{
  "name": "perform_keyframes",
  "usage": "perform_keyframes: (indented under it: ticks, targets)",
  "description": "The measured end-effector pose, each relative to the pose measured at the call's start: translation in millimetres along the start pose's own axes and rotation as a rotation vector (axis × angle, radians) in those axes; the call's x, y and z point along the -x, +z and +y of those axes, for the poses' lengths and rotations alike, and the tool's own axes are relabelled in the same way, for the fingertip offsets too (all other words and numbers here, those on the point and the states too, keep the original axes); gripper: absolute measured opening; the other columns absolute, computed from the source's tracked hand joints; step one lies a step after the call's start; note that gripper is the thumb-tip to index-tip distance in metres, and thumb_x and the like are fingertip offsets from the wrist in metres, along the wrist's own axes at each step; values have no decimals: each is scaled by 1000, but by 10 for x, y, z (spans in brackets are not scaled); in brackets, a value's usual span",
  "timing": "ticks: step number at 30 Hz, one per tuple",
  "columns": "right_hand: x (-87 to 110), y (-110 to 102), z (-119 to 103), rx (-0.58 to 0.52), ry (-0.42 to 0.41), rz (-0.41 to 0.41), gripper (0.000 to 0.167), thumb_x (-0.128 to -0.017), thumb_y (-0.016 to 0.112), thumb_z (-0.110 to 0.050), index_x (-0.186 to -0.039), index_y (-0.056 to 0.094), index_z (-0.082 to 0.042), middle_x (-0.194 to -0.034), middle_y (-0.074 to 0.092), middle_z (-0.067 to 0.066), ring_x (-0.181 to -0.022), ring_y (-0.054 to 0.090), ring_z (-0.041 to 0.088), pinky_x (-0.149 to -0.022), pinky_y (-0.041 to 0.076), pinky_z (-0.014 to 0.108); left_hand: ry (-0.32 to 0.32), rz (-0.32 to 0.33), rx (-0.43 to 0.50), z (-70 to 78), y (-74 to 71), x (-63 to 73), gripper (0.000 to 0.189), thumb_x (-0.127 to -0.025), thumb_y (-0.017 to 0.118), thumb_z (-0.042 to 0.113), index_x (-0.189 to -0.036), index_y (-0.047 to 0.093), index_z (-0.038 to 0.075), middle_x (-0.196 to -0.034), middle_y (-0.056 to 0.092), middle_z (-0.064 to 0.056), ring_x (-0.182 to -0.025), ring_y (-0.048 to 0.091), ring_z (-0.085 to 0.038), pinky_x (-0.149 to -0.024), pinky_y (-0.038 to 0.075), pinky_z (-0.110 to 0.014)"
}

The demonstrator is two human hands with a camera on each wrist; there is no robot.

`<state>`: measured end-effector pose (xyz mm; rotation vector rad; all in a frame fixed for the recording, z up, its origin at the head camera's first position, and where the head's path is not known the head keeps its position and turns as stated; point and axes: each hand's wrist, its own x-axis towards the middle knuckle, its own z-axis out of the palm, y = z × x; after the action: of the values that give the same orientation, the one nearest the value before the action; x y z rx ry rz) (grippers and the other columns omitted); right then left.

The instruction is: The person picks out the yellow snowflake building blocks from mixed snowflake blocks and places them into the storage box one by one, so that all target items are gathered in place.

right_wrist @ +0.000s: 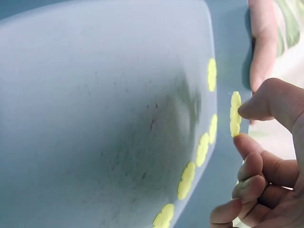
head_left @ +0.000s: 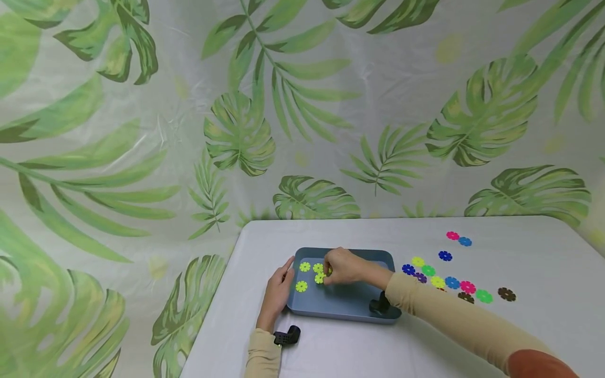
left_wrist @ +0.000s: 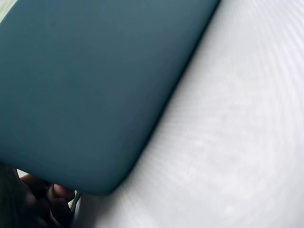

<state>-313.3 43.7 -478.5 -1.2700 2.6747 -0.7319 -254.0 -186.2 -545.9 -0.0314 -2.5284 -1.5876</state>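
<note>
A blue-grey tray (head_left: 340, 315) lies on the white table. My left hand (head_left: 277, 291) rests along its left side, with straight fingers against the rim. In the right wrist view, those fingers (right_wrist: 264, 45) lie along the tray's outer edge. Over the tray's left half, my right hand (head_left: 347, 266) pinches a yellow flower-shaped disc (right_wrist: 235, 114) between thumb and index finger, turned edge-on to the right wrist camera. Several more yellow discs (head_left: 301, 286) lie flat on the tray floor around it. The left wrist view is mostly filled by the tray's outer wall (left_wrist: 95, 95).
Right of the tray, loose flower-shaped discs are scattered, among them a pink disc (head_left: 468, 287), a green disc (head_left: 484, 296) and a brown disc (head_left: 507, 294). Behind the table (head_left: 274, 231) hangs a leaf-patterned sheet (head_left: 312, 131).
</note>
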Motion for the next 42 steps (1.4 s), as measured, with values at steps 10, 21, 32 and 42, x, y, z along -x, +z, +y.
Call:
perform_keyframes:
  ticks: [10, 21, 32, 42]
  targets:
    - [-67, 126, -40, 25, 39, -81, 12, -80, 82, -18, -77, 71, -14, -78, 64, -7, -61, 52, 5, -58, 45, 25, -4, -4, 6, -25, 0, -11, 43, -109, 48, 31, -150, 52, 21, -85, 48, -2, -72, 42, -17, -67, 38, -32]
    - [-92, 165, -29, 46, 63, -100, 14, -79, 84, -20, -77, 72, -12, -75, 63, -9, -62, 53, 6, -59, 46, 26, -5, -2, 9, -16, 0, -19, 42, -109, 48, 30, -150, 53, 22, -84, 48, -3, -71, 42, -17, -66, 37, -32]
    - [-104, 214, -34, 23, 79, -137, 11, -83, 82, -20, -77, 74, -16, -74, 63, -11, -63, 55, 5, -63, 48, 28, -22, -4, 12, -36, 17, 2, 41, -110, 47, 28, -150, 53, 24, -86, 48, -4, -73, 43, -18, -68, 37, -34]
    - [-75, 190, -24, 11, 27, -114, 9, -85, 81, -18, -83, 75, -13, -79, 66, -7, -65, 54, 3, -62, 47, 25, -17, 1, 14, -13, 3, 10, 42, -109, 48, 30, -150, 53, 23, -86, 48, -3, -73, 43, -17, -67, 37, -33]
